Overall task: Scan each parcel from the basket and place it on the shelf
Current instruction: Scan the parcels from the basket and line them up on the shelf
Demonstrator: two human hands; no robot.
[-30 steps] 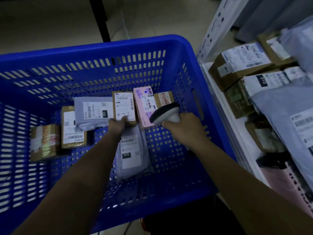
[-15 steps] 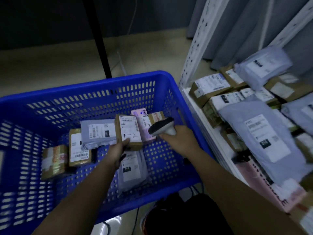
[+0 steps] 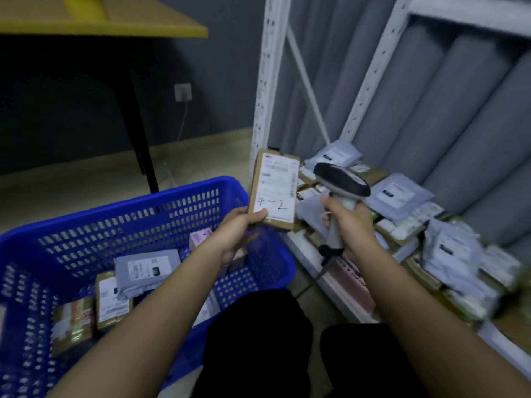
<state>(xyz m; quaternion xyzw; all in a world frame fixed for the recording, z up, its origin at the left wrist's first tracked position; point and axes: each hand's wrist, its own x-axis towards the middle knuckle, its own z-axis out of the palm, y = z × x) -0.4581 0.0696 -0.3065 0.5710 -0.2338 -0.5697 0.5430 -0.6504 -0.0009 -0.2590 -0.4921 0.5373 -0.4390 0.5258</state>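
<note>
My left hand (image 3: pixel 240 231) grips a small brown cardboard parcel (image 3: pixel 274 191) by its lower end, holding it upright above the right rim of the blue basket (image 3: pixel 178 202). Its white label faces me and reads "4-2" by hand. My right hand (image 3: pixel 352 225) grips the handle of a white and black barcode scanner (image 3: pixel 342 182), whose head sits just right of the parcel at the same height. Several parcels lie in the basket, among them a grey mailer (image 3: pixel 146 268) and brown boxes (image 3: pixel 113 303). The white shelf (image 3: pixel 339 294) to the right carries many parcels.
White perforated shelf uprights (image 3: pixel 265 81) rise behind the held parcel, with grey curtain behind them. A yellow-topped table (image 3: pixel 115 27) with a black leg (image 3: pixel 140 145) stands at the back left. A wall socket (image 3: pixel 183 92) with a cable is on the dark wall. My dark-clothed knees are below.
My left hand lifted the "4-2" parcel out of the basket and up to the right. My right hand raised the scanner beside it. The view tilted up toward the shelf.
</note>
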